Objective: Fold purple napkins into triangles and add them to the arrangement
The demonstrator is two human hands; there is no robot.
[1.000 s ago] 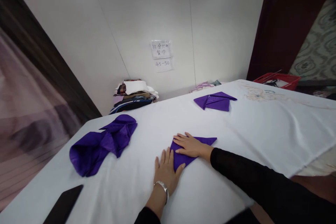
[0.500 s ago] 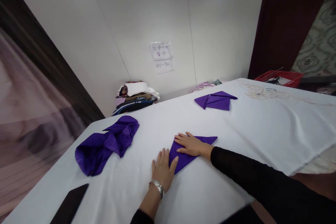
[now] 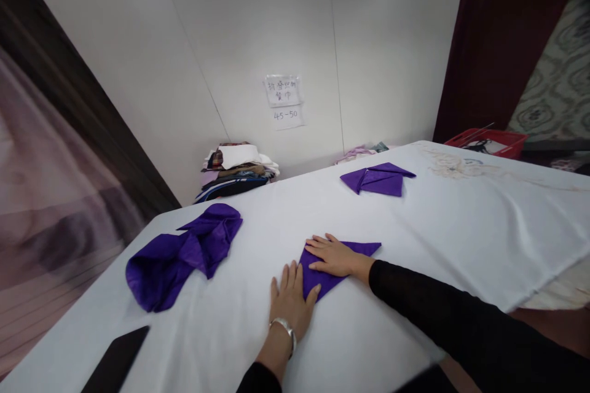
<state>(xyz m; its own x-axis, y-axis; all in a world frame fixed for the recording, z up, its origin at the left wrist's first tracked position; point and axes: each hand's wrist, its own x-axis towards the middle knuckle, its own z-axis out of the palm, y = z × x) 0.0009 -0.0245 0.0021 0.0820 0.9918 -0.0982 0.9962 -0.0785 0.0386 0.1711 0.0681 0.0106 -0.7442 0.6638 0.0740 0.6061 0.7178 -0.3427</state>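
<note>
A purple cloth napkin (image 3: 326,282), folded into a triangle, lies flat on the white tablecloth in front of me. My right hand (image 3: 332,256) rests palm down on its upper part, fingers spread, with one pointed corner sticking out to the right beyond the wrist. At the napkin's left edge lies my left hand (image 3: 291,301), flat and open, its thumb over the cloth and its other fingers along the edge. A silver bracelet (image 3: 284,330) circles the left wrist. Part of the napkin is hidden under both hands.
On the left lies a crumpled purple cloth (image 3: 184,258); farther back is a folded purple cloth (image 3: 380,180). A dark flat object (image 3: 116,361) sits at the near left. Beyond the table are a clothes pile (image 3: 237,173) and a red basket (image 3: 511,146). A handwritten sign (image 3: 283,91) hangs on the wall.
My left hand has slid slightly to the right along the napkin's edge. The right hand stays pressed on the cloth. The view has shifted a little.
</note>
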